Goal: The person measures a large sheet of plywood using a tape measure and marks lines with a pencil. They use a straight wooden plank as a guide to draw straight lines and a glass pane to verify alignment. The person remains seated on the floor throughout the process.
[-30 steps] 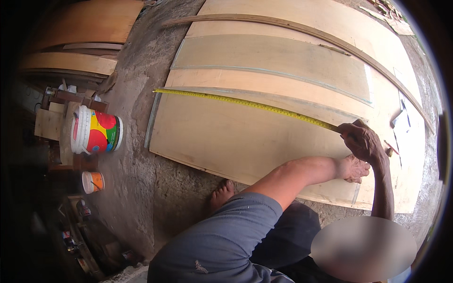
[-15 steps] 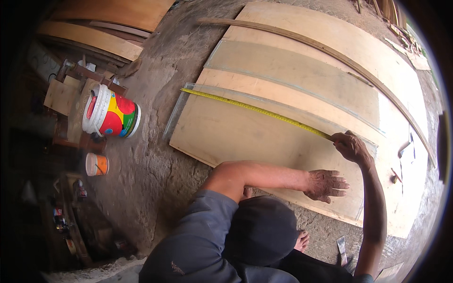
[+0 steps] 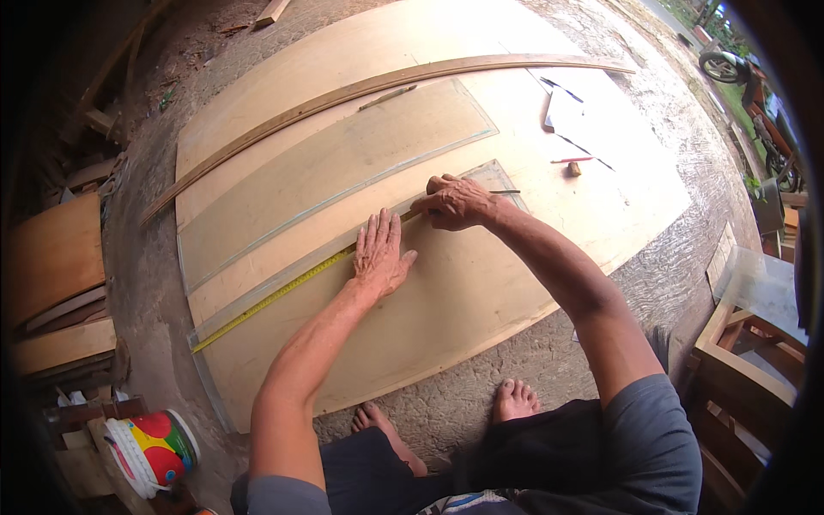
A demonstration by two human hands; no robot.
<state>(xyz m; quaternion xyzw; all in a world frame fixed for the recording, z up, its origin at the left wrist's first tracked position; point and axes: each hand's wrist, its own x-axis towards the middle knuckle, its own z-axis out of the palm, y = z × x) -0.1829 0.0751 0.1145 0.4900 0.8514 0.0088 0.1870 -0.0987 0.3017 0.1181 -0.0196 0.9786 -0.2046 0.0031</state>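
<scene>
A yellow tape measure [image 3: 276, 296] lies stretched along the long edge of a pale, grey-bordered panel [image 3: 360, 335] on the plywood sheet [image 3: 592, 232]. My left hand [image 3: 379, 257] presses flat over the tape, fingers stretched out and pointing away from me. Farther right, my right hand [image 3: 455, 203] is closed on the tape near the panel's far right corner. A thin dark strip sticks out past its right side; I cannot tell what it is. The tape's case is not visible.
A second pale panel [image 3: 343, 184] and a long wooden batten [image 3: 343, 96] lie beyond. At right are a red pencil [image 3: 572, 160] and a small wooden block [image 3: 574, 170]. A colourful bucket [image 3: 153, 451] stands lower left; a wooden frame [image 3: 747, 378] is at right.
The view has turned to the right. My left hand has moved from the panel's near side onto the tape. My right hand still grips the tape.
</scene>
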